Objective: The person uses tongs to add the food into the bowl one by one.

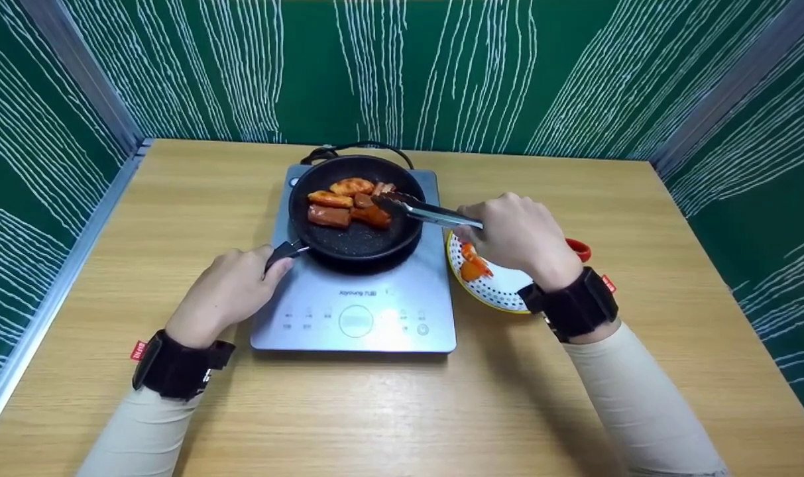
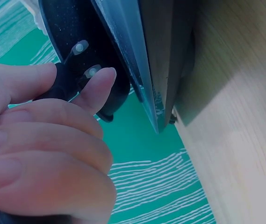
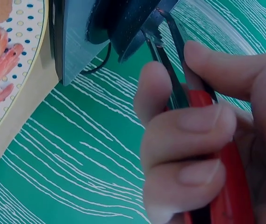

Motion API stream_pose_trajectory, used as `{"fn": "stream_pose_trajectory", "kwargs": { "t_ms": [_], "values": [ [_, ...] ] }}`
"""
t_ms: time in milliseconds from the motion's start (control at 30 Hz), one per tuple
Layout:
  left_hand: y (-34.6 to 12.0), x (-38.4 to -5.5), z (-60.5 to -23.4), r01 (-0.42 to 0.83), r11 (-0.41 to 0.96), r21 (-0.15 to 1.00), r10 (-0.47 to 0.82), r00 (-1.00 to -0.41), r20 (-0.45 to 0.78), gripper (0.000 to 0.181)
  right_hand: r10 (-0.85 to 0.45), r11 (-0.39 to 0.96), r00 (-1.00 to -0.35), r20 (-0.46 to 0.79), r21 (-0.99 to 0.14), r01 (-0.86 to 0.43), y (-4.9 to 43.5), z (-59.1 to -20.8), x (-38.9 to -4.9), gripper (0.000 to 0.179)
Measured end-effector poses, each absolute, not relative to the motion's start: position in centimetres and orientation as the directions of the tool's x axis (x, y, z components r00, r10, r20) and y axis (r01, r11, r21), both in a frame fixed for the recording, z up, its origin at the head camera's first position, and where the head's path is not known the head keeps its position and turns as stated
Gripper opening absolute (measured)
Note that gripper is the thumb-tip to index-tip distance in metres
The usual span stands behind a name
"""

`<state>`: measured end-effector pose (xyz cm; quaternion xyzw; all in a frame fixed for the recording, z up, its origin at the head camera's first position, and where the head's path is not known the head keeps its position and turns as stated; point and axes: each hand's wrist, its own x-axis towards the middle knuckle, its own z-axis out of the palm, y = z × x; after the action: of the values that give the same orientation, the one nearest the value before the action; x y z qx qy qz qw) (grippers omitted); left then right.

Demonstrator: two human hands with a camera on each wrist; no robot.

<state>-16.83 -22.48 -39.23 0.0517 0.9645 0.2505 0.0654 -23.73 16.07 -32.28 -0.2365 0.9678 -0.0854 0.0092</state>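
My left hand [image 1: 226,291] grips the black handle [image 1: 282,256] of a dark frying pan [image 1: 355,248] at the left. Several browned food pieces lie in the pan, among them a reddish-brown sausage-like chunk [image 1: 329,216] and a golden oval piece [image 1: 352,187]. With my right hand [image 1: 517,228] I hold metal tongs [image 1: 441,215] with red handle grips [image 3: 233,186]. Their dark tips reach over the food at the pan's right side. In the right wrist view my fingers wrap the tongs, whose two arms stand apart.
Under the pan is a silver induction cooker [image 1: 322,324], its black cord [image 1: 375,144] behind it. A dotted plate [image 1: 504,306] with orange shrimp-like food [image 1: 474,265] lies at right, partly beneath my right hand. Green walls [image 1: 428,73] with white lines enclose the wooden table [image 1: 309,417].
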Motion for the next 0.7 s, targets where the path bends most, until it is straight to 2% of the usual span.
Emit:
{"fn": "stream_pose_trajectory", "kwargs": {
  "t_ms": [233, 533, 700],
  "values": [
    [-22.53, -16.8, -39.21, 0.083, 0.866, 0.492, 0.14, -0.987, -0.079, 0.038, -0.479, 0.869, -0.878, -0.01, -0.148, -0.473, 16.33, -31.57, -23.81, 0.023],
    [-22.43, -16.85, -39.23, 0.077, 0.865, 0.495, 0.137, -0.987, -0.086, 0.037, -0.484, 0.868, -0.874, 0.038, -0.104, -0.485, 15.91, -31.73, -23.6, 0.032],
    [-22.51, -16.82, -39.36, 0.076, 0.865, 0.497, 0.137, -0.987, -0.088, 0.037, -0.49, 0.861, -0.867, 0.091, -0.103, -0.498, 16.2, -31.55, -23.05, 0.029]
  ]
}}
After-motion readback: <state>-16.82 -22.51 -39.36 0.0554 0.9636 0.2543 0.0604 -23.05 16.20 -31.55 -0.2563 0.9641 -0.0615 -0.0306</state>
